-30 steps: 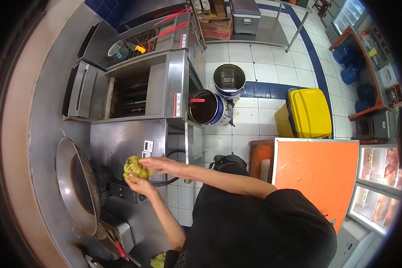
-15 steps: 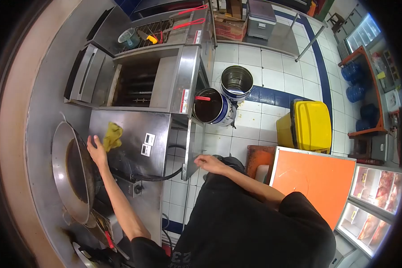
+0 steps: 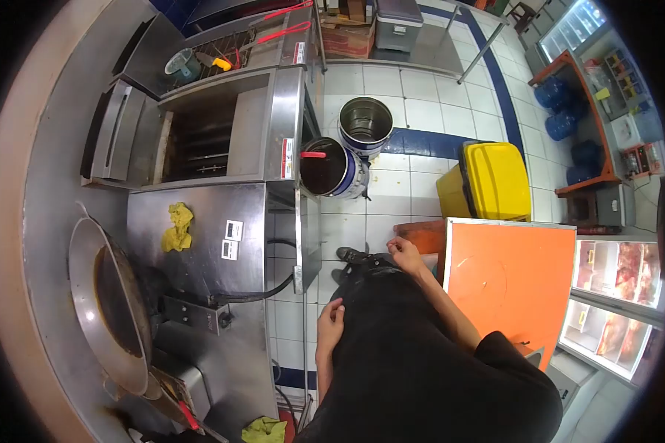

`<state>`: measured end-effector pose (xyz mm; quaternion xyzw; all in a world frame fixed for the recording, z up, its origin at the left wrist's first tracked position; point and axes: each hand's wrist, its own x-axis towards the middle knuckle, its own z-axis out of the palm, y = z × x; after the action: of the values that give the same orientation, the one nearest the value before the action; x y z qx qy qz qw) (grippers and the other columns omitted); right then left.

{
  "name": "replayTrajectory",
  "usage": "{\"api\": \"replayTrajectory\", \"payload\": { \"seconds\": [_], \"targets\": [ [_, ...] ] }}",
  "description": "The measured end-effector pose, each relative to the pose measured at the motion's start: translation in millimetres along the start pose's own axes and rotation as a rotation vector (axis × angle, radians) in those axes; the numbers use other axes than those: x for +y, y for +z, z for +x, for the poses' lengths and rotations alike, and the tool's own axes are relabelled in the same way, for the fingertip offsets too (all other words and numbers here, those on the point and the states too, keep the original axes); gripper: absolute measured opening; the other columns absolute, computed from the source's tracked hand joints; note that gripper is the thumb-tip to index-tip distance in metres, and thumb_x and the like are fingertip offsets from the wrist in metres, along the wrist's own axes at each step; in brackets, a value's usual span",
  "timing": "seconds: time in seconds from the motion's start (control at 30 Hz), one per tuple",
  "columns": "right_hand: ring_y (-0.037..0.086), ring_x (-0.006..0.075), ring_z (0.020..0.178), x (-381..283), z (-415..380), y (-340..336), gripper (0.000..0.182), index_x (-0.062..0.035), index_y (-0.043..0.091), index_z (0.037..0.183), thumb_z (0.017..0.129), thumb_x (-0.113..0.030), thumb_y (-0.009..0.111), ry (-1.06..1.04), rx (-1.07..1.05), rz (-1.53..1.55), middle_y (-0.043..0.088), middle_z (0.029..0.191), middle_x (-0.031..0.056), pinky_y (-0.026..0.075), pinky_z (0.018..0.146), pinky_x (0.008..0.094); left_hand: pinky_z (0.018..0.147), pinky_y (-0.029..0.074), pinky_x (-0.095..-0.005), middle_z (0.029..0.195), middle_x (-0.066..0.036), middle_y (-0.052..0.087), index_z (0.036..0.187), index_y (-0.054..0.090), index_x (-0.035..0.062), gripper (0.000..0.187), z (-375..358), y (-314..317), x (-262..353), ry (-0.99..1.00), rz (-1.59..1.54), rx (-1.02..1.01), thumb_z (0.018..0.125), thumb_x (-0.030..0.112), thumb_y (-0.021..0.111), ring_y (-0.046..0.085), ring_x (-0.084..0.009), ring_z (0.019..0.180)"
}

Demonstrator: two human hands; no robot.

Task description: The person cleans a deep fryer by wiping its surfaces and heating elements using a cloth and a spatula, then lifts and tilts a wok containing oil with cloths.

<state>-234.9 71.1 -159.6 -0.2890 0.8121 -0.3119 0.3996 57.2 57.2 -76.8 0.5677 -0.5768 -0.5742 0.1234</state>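
Note:
My left hand hangs beside my body, holding nothing, its fingers loosely bent and apart. In front of my thighs, my right hand is raised with relaxed, slightly curled fingers and nothing visible in it. The left hand is nearest the steel counter, and the right is close to the orange-topped table. A crumpled yellow cloth lies on the counter beside two small white digital timers. At the left stands a large wok with dark liquid in it.
Two metal buckets stand on the tiled floor, one holding dark liquid and a red-handled tool. A yellow-lidded bin is beyond the orange table. A black hose loops past the counter's edge. Another yellow-green cloth shows at the bottom.
My left hand has drawn back from the counter to my side. The yellow cloth, earlier mid-drop beside it, now rests on the counter. My view and right hand have shifted right.

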Motion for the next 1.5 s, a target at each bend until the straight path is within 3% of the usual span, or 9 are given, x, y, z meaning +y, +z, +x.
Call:
{"api": "replayTrajectory", "payload": {
  "seconds": [0.13,0.2,0.53,0.77,0.83,0.9,1.03,1.3,1.5],
  "targets": [
    [0.067,0.0278,0.08,28.8,-11.3,-8.0,0.023,-0.0023,0.066,0.097,0.09,-0.023,0.058,0.1,0.056,0.126,0.069,0.083,0.0158,0.051,0.075,0.039,0.081,0.051,-0.0369,0.11,-0.016,0.067,0.117,0.062,0.0038,0.029,18.9,-13.3,0.0,0.029,0.149,-0.08,0.094,0.02,0.057,0.067,-0.0271,0.091],
    [0.058,0.0105,0.061,48.0,-2.5,-6.6,0.016,-0.0001,0.063,0.094,0.093,-0.015,0.056,0.024,0.065,0.153,0.064,0.072,0.0059,0.048,0.058,0.0281,0.082,0.051,-0.0377,0.11,-0.016,0.067,0.116,0.062,0.0035,0.029,38.3,-33.4,11.3,0.06,0.21,-0.053,0.094,0.02,0.057,0.067,-0.0279,0.092],
    [0.061,0.0113,0.077,12.5,76.8,-51.8,0.016,0.0009,0.064,0.098,0.095,-0.011,0.055,0.022,0.102,0.299,0.066,0.085,0.0061,0.05,0.069,0.0255,0.085,0.05,-0.0375,0.106,-0.015,0.068,0.117,0.061,0.0039,0.029,146.7,-25.4,74.9,0.102,0.352,-0.048,0.094,0.02,0.055,0.067,-0.0275,0.094],
    [0.06,0.0097,0.081,46.6,144.7,-108.9,0.018,0.0017,0.065,0.102,0.094,-0.012,0.057,0.097,0.105,0.571,0.065,0.086,0.0069,0.049,0.07,0.0242,0.071,0.055,-0.0311,0.093,-0.012,0.071,0.109,0.064,-0.0031,0.037,152.6,14.4,-92.7,-0.287,-0.008,0.029,0.096,0.031,0.056,0.068,-0.0166,0.079],
    [0.064,0.0198,0.081,26.1,154.6,-140.2,0.028,0.002,0.065,0.098,0.093,-0.025,0.059,0.119,0.139,0.228,0.068,0.089,0.0164,0.05,0.073,0.0339,0.067,0.054,-0.0315,0.086,-0.012,0.071,0.105,0.065,-0.0032,0.041,123.5,9.3,-107.1,-0.373,0.147,-0.058,0.093,0.035,0.056,0.068,-0.0175,0.072],
    [0.059,0.0088,0.079,49.0,176.5,-148.5,0.02,0.0006,0.066,0.1,0.095,-0.015,0.056,0.047,0.131,0.15,0.064,0.083,0.0068,0.048,0.069,0.0242,0.067,0.053,-0.0326,0.081,-0.012,0.071,0.102,0.068,-0.0002,0.04,95.1,12.8,-96.0,-0.119,0.354,-0.011,0.091,0.036,0.054,0.068,-0.019,0.068],
    [0.059,0.0108,0.072,82.0,226.5,-160.9,0.017,0.0005,0.063,0.094,0.096,-0.014,0.054,0.064,0.013,0.331,0.063,0.08,0.0065,0.05,0.062,0.0257,0.074,0.053,-0.0339,0.086,-0.01,0.073,0.103,0.07,0.0062,0.034,87.3,41.5,-71.6,-0.631,0.144,0.201,0.09,0.032,0.053,0.069,-0.0211,0.081],
    [0.059,0.0127,0.065,70.5,298.0,-152.5,0.019,-0.0005,0.061,0.098,0.099,-0.016,0.049,-0.092,-0.126,0.18,0.062,0.082,0.0077,0.048,0.053,0.0252,0.08,0.053,-0.0337,0.093,-0.013,0.072,0.107,0.07,0.0078,0.029,116.9,84.8,-63.0,-0.506,-0.032,0.381,0.091,0.028,0.057,0.069,-0.0229,0.09],
    [0.048,0.0112,0.051,34.2,264.7,-159.5,0.02,-0.0039,0.059,0.082,0.093,-0.02,0.053,0.24,-0.234,0.236,0.05,0.062,-0.0002,0.041,0.045,0.0244,0.084,0.052,-0.0367,0.098,-0.014,0.071,0.102,0.072,0.01,0.032,139.5,88.5,-88.3,-0.556,-0.146,0.349,0.088,0.036,0.059,0.068,-0.0272,0.095]
  ]
}}
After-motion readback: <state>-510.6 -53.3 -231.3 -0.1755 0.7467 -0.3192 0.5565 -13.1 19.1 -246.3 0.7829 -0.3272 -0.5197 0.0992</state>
